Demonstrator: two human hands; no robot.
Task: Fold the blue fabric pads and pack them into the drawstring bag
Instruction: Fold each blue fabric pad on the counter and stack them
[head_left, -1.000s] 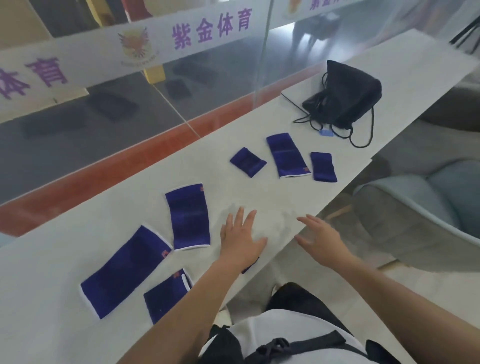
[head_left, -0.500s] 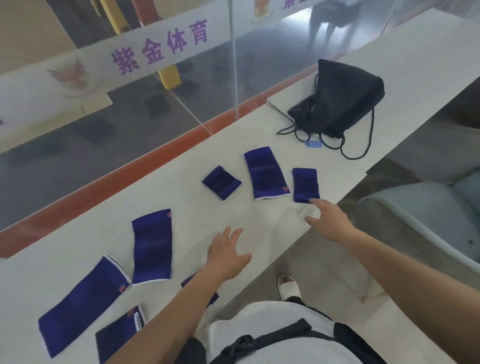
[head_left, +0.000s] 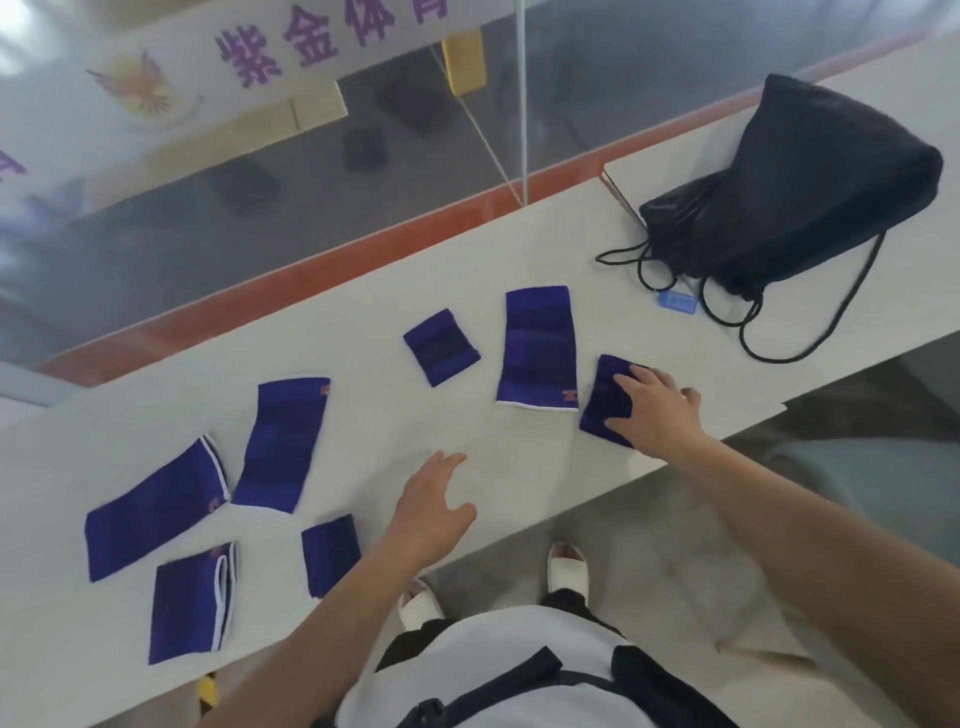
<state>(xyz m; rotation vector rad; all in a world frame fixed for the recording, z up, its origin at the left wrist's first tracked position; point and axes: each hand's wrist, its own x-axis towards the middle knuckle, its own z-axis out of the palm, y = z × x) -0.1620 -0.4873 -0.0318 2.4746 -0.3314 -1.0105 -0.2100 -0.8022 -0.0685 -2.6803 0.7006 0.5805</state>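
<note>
Pads (head_left: 280, 441) lie scattered on the desk (head_left: 363, 415), most at L. L hand (head_left: 431, 514) hovers over bare desk, fingers relaxed, holding nothing. R hand (head_left: 657, 410) lays spread fingers flat on the small pad (head_left: 602, 400) by the near edge, not gripping. Drawstring bag (head_left: 810, 182) sits farther R and back, so the R hand's nearer.

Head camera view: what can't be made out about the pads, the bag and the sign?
All in the head view:
Drawstring bag: opaque black fabric hides its contents.
Small blue pad: the right hand covers its right part.
Blue tag beside the bag: print too small and blurred.
Orange logo on the long pad: too small to read.
Purple sign lettering: cut off by the top edge.
</note>
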